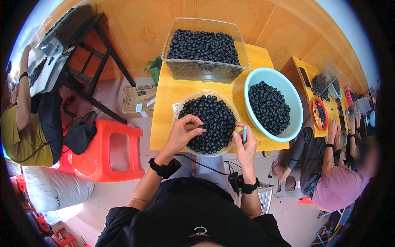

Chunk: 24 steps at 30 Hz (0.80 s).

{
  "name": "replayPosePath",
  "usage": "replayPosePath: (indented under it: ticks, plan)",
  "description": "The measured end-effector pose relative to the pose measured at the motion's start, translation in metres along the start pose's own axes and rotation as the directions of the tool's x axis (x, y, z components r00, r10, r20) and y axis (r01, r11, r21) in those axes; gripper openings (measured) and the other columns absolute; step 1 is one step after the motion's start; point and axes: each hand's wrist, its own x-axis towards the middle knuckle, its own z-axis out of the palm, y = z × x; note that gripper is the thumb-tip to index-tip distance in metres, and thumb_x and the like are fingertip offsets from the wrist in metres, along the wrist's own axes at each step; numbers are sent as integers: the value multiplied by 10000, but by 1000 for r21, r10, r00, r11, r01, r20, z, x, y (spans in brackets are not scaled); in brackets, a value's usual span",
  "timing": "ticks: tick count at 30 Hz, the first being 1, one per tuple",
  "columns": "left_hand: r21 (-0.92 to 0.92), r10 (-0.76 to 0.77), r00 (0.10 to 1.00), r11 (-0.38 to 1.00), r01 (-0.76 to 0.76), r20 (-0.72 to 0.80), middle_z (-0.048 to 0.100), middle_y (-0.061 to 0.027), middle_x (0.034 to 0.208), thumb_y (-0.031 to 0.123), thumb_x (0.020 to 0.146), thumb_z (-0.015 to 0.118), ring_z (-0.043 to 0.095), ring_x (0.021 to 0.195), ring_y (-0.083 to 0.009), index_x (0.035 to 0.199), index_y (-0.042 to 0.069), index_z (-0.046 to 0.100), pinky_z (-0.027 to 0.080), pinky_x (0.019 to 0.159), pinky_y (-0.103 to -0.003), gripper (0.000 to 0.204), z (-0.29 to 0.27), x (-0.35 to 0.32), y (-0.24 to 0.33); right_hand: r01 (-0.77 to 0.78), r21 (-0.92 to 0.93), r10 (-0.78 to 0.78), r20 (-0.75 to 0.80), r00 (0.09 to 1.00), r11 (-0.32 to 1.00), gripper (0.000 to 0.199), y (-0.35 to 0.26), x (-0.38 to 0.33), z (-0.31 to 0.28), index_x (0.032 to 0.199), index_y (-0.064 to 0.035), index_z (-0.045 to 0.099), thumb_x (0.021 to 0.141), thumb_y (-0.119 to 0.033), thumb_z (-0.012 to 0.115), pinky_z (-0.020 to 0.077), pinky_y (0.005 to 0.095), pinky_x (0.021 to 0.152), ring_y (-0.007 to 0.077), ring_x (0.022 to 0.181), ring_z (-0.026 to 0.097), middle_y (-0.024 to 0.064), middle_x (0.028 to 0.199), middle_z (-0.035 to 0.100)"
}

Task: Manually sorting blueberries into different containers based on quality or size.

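A round clear tub full of black round beads stands at the table's near edge, in front of me. Over its left side, my left hand pinches a single black bead between thumb and fingertips. My right hand, at the tub's right rim, is closed around a slim light-blue tool. The tool's tip is too small to make out. Both hands are apart from each other, with the beads between them.
On the yellow table, a large clear bin of black beads stands behind the tub, and a light-blue basin of them to the right. A red stool is at left. Other people sit left and right. A cable hangs below the tub.
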Motion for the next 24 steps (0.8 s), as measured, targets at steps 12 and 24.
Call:
replayPosePath:
  ticks: [12,24]
  plan:
    - [-492,-59,978,857,153,202,623,-56,929,26,842,602,627,842,-141,1008,20,584,516,725,-234,167,6,-17,23,218,-25,-207,222,953,976,214,-36,-18,16,1012,-13,625,856,-142,555,455,313,571,244,643,606,155,894,649]
    - [-519,-15,970,843,143,244,623,-52,935,39,838,613,612,829,-118,1012,34,588,506,744,-229,176,3,-19,11,433,-223,-385,228,894,873,189,-48,-21,21,978,-28,639,820,-125,598,368,308,459,194,488,490,103,649,569]
